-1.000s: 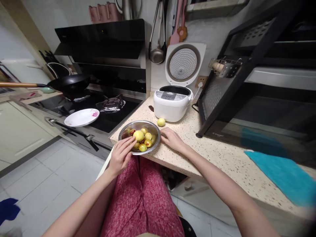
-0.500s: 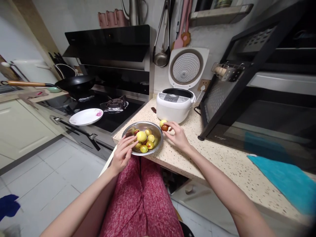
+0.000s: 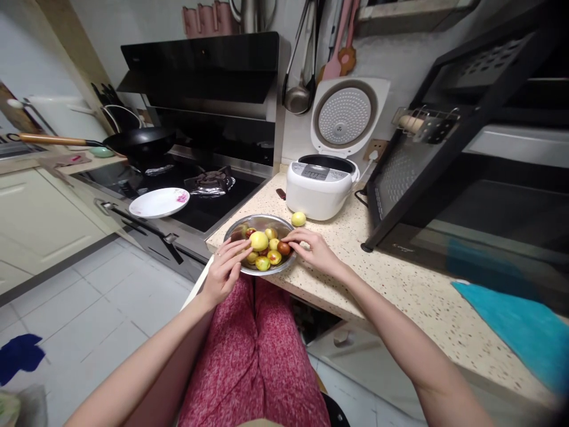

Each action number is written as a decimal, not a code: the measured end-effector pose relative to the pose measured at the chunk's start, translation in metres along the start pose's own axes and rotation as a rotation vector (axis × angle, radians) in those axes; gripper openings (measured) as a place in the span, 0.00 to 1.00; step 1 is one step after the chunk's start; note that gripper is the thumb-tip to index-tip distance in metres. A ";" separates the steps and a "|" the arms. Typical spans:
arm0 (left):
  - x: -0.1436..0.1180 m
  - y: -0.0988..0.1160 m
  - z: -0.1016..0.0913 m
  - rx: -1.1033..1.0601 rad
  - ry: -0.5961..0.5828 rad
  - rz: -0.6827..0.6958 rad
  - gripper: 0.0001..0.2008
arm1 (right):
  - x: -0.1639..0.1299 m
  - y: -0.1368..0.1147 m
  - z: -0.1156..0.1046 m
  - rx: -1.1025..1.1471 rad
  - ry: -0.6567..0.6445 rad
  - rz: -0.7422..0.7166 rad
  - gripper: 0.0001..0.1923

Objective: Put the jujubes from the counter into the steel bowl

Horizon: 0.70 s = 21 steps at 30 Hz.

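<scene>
1. Steel bowl [image 3: 232, 228] of small fruit, set at the near left corner of the speckled counter [image 3: 400, 284], right at the edge above the lap in red patterned trousers [image 3: 253, 356].
2. Holds a heap of small round fruits, mostly yellow-green, some blotched red-brown; largest yellow fruit [image 3: 259, 241] lying at the middle of the heap.
3. Left hand [image 3: 224, 273] curled over the near rim of the bowl, fingertips bent in toward the big yellow fruit; touching it or just short of it, cannot tell. Nothing visibly clasped.
4. Right hand [image 3: 313, 252] laid on the counter against the bowl's right rim, fingers reaching over the rim, thumb and forefinger pinched narrow on a dark red-brown fruit [image 3: 283, 248] at the right side of the heap.
5. Single yellow fruit [image 3: 298, 219] lying alone on the counter just behind the bowl, close in front of the white rice cooker [image 3: 320, 190].
6. Rice cooker lid [image 3: 344, 115] raised upright, perforated inner face turned forward.
7. Left of the counter: black hob with a white flowered plate [image 3: 157, 203] on its near part and a black wok [image 3: 142, 142] with a wooden handle farther back.
8. Right: large black oven [image 3: 466, 172], and a teal cloth [image 3: 520, 320] spread flat on the counter, well apart from the bowl.
</scene>
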State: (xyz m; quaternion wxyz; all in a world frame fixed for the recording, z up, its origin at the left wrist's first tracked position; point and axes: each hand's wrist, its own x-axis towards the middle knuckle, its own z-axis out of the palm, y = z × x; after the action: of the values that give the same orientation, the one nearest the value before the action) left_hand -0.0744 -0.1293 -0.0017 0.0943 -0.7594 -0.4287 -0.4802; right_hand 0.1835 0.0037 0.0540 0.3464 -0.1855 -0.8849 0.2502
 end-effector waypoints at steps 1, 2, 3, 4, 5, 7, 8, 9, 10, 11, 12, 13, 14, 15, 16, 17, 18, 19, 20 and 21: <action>0.000 0.000 0.000 -0.002 0.000 0.002 0.20 | 0.000 0.000 0.000 -0.008 -0.001 -0.009 0.11; 0.000 0.000 0.000 -0.003 0.000 0.003 0.20 | -0.001 0.000 0.001 -0.018 0.000 -0.022 0.11; 0.000 -0.001 0.000 -0.005 0.000 0.004 0.20 | -0.001 0.001 0.001 -0.030 0.002 -0.038 0.11; -0.001 -0.001 0.000 -0.006 -0.002 0.005 0.20 | -0.002 0.002 0.001 -0.048 0.006 -0.056 0.11; -0.001 -0.002 0.000 -0.006 -0.005 0.006 0.20 | -0.002 0.003 0.001 -0.073 0.011 -0.075 0.10; -0.002 -0.003 0.000 -0.005 -0.010 0.004 0.20 | -0.002 0.004 0.000 -0.143 0.019 -0.122 0.10; -0.002 -0.003 0.000 -0.004 -0.012 0.001 0.20 | -0.002 0.005 0.000 -0.180 0.018 -0.149 0.11; -0.002 -0.004 0.000 -0.002 -0.014 -0.002 0.20 | -0.002 0.005 -0.001 -0.213 0.013 -0.179 0.12; -0.003 -0.004 0.000 -0.002 -0.016 -0.006 0.20 | -0.002 0.006 -0.001 -0.241 0.006 -0.209 0.13; -0.003 -0.004 0.000 -0.002 -0.018 -0.009 0.20 | -0.002 0.006 -0.002 -0.260 0.000 -0.238 0.13; -0.003 -0.004 0.000 -0.003 -0.019 -0.011 0.20 | -0.002 0.007 -0.002 -0.272 -0.006 -0.259 0.14; -0.003 -0.004 0.000 -0.006 -0.018 -0.012 0.20 | -0.002 0.007 -0.002 -0.277 -0.011 -0.268 0.14; -0.003 -0.004 0.000 -0.009 -0.015 -0.012 0.20 | -0.002 0.007 -0.002 -0.277 -0.019 -0.268 0.15; -0.003 -0.004 0.000 -0.012 -0.012 -0.012 0.20 | -0.002 0.008 -0.001 -0.274 -0.028 -0.260 0.15; -0.002 -0.004 0.000 -0.014 -0.010 -0.012 0.20 | -0.002 0.008 -0.001 -0.271 -0.038 -0.250 0.16; -0.002 -0.004 0.000 -0.014 -0.008 -0.011 0.20 | -0.003 0.008 -0.001 -0.269 -0.047 -0.240 0.16; -0.002 -0.004 0.000 -0.014 -0.008 -0.010 0.20 | -0.003 0.008 -0.001 -0.269 -0.055 -0.233 0.16; -0.003 -0.004 0.000 -0.013 -0.009 -0.009 0.20 | -0.003 0.008 0.000 -0.268 -0.063 -0.230 0.16; -0.003 -0.004 0.000 -0.012 -0.010 -0.009 0.20 | -0.003 0.007 0.000 -0.268 -0.072 -0.229 0.16; -0.003 -0.004 0.000 -0.013 -0.008 -0.008 0.20 | -0.003 0.006 0.001 -0.268 -0.082 -0.231 0.16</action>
State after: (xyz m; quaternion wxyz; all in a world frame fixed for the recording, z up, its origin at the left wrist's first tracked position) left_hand -0.0777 -0.1280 -0.0052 0.0858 -0.7603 -0.4289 -0.4802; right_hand 0.1859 0.0072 0.0485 0.3086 -0.1170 -0.9391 0.0961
